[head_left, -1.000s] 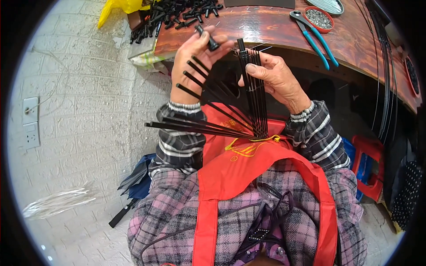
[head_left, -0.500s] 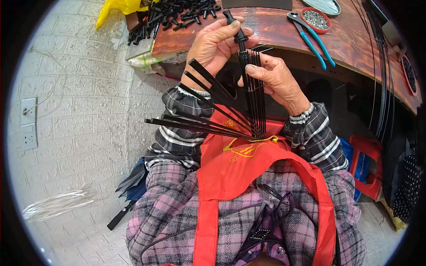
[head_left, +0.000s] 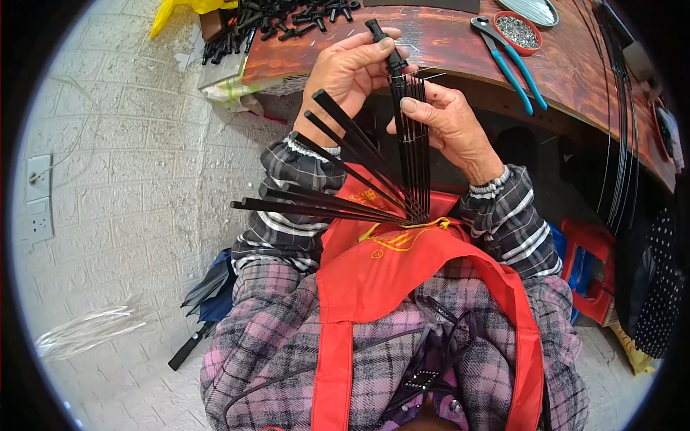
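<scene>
My left hand [head_left: 343, 75] is closed on a black plastic umbrella runner [head_left: 394, 63], thumb pressed on its side, above my lap. From the runner hang thin black umbrella ribs [head_left: 415, 161] in a tight upright bundle. My right hand [head_left: 460, 129] pinches these ribs just below the runner, its thumb in front and its other fingers partly hidden behind them. At the bottom the ribs meet several thicker black rods [head_left: 323, 208], which fan out to the left over my left forearm. The lower joint rests against my red apron [head_left: 402, 280].
On the wooden table [head_left: 575, 79] ahead lie blue-handled pliers [head_left: 507, 65], a red bowl of small metal parts [head_left: 519, 32] and a pile of black plastic pieces [head_left: 280, 18]. A folded dark umbrella [head_left: 210, 287] leans at my left. A red plastic stool [head_left: 593, 273] stands right.
The view has shifted slightly. Both hands keep their grips on the runner and ribs, with the right thumb barely moved. The fanned rods are spread a little differently.
</scene>
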